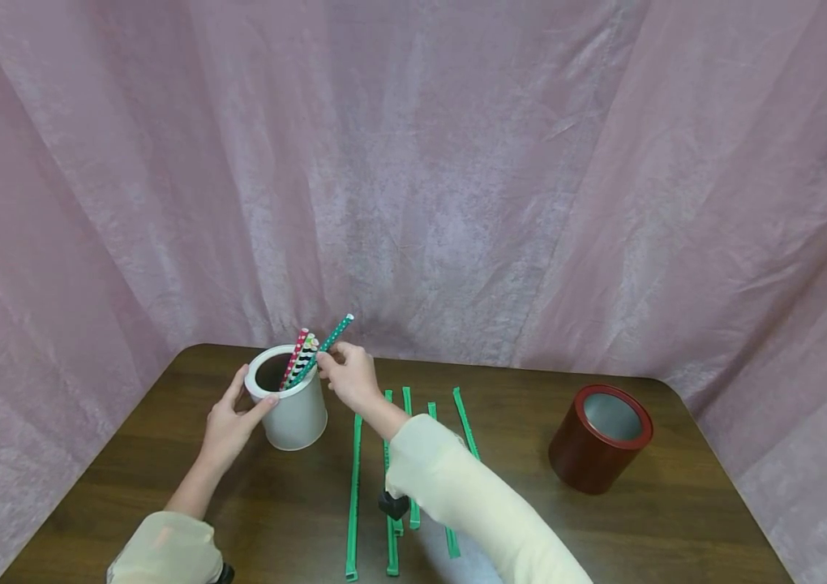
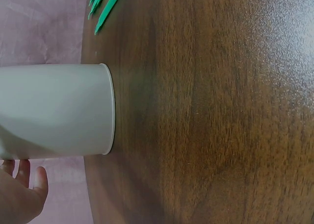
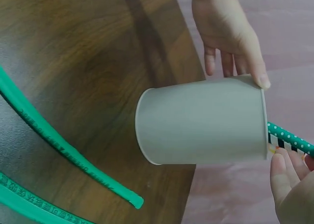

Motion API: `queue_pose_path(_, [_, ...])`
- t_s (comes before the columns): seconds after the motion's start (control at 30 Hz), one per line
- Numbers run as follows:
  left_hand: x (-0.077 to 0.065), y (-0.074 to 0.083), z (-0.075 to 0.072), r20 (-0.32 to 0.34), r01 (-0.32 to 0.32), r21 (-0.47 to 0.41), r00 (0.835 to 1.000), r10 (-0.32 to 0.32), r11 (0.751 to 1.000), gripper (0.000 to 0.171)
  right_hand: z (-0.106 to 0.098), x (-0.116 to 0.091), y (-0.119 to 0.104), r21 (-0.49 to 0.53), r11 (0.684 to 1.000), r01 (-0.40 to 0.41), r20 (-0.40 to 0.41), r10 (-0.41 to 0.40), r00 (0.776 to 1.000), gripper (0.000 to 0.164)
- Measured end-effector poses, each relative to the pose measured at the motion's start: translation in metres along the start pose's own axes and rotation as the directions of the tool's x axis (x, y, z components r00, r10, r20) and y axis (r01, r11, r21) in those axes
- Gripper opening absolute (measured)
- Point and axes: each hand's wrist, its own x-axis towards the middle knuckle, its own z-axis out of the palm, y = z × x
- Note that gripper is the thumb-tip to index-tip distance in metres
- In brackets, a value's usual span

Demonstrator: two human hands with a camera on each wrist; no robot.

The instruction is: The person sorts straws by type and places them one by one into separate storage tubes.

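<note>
A white canister (image 1: 295,420) stands upright at the table's back left. My left hand (image 1: 227,426) grips it around the upper side, thumb near the rim; the right wrist view shows this left hand (image 3: 228,30) too. Patterned paper straws lean inside: a red dotted straw (image 1: 295,357), a black-and-white striped straw (image 1: 304,362) and a green dotted straw (image 1: 340,327). My right hand (image 1: 351,377) pinches the green dotted straw just above the rim. Near the canister's mouth, the right wrist view has the right hand's fingers (image 3: 280,172) by the straws. Their lower ends are hidden inside.
Several long green strips (image 1: 353,503) with printed lettering lie on the wooden table (image 1: 516,503), some under my right forearm. A dark red canister (image 1: 589,454) with an open top stands at the right. A pink curtain (image 1: 413,178) hangs behind the table.
</note>
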Motion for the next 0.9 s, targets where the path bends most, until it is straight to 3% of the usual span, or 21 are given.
queue_pose_path(0.13, [-0.001,0.001,-0.001,0.001,0.002,-0.008,1.000,-0.002,1.000,0.082,0.002,-0.002,0.001,-0.015,1.000,0.000,0.016,0.000,1.000,0.023])
queue_pose_path(0.57, [-0.002,0.002,-0.001,0.005,0.010,-0.006,1.000,-0.010,1.000,0.082,0.015,-0.006,0.011,-0.199,0.980,0.020,0.037,-0.013,0.999,0.026])
queue_pose_path(0.9, [0.000,0.000,0.000,0.009,0.005,-0.005,1.000,-0.005,1.000,0.082,0.011,-0.011,0.018,-0.166,0.986,0.001,0.078,0.012,0.997,0.029])
